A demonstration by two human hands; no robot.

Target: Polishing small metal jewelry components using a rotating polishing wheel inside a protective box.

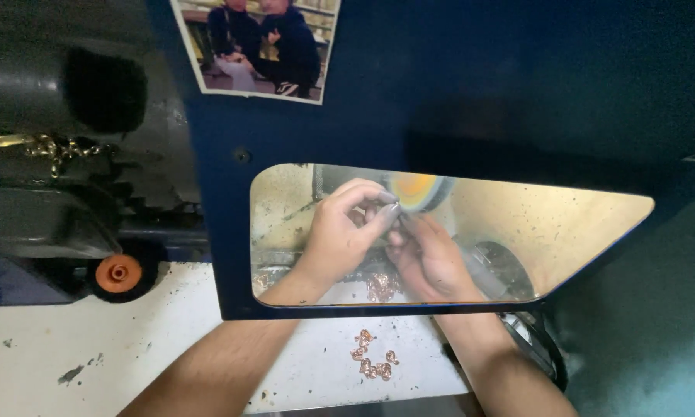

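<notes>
— Behind the clear shield window (564, 224), where's the piece?
— Pinched by both hands, left hand (343, 232) and right hand (428, 259) together, just below-left of the yellow wheel (414, 189); piece itself hidden.

A small dark metal piece (384, 210) is pinched between the fingertips of both hands and is pressed against the rim of the yellow-orange polishing wheel (415, 191), seen through a clear guard window. Its shape cannot be made out; it is mostly hidden by the fingers. A loose cluster of small copper-coloured pieces (372, 357) is scattered on the white workbench (131, 340) near its front edge, between the two forearms.
</notes>
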